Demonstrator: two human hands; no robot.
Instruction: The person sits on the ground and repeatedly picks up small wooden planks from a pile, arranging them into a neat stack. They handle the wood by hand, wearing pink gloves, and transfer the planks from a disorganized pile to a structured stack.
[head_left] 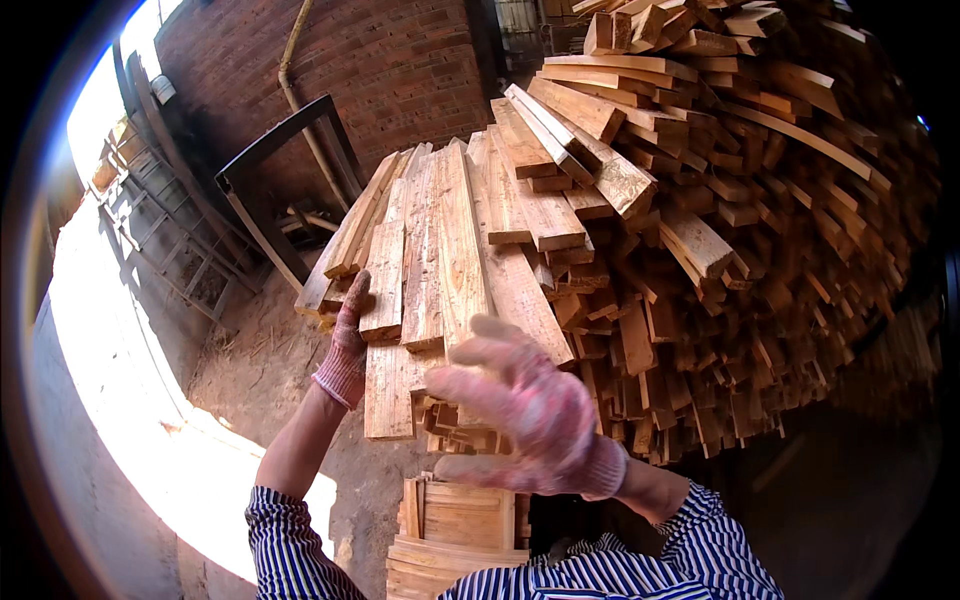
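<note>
My left hand (349, 335), in a pink and white knit glove, is pressed against the left edge of a short wooden board (383, 275) near its front end. Some of its fingers are hidden beside the board, and the visible ones hold close along the edge. In a matching glove, my right hand (535, 415) hovers over the front ends of the boards with its fingers spread, somewhat blurred. Nothing shows in it. Under and beyond it, long sawn boards (460, 235) lie side by side on top of the pile, pointing toward me.
A large heap of stacked wood strips (720, 330) rises on the right. Below my hands is a smaller stack of boards (465, 515). A dark metal frame (270, 140) stands at the far left before a brick wall (390, 75). A ladder-like rack (170, 235) leans at the left.
</note>
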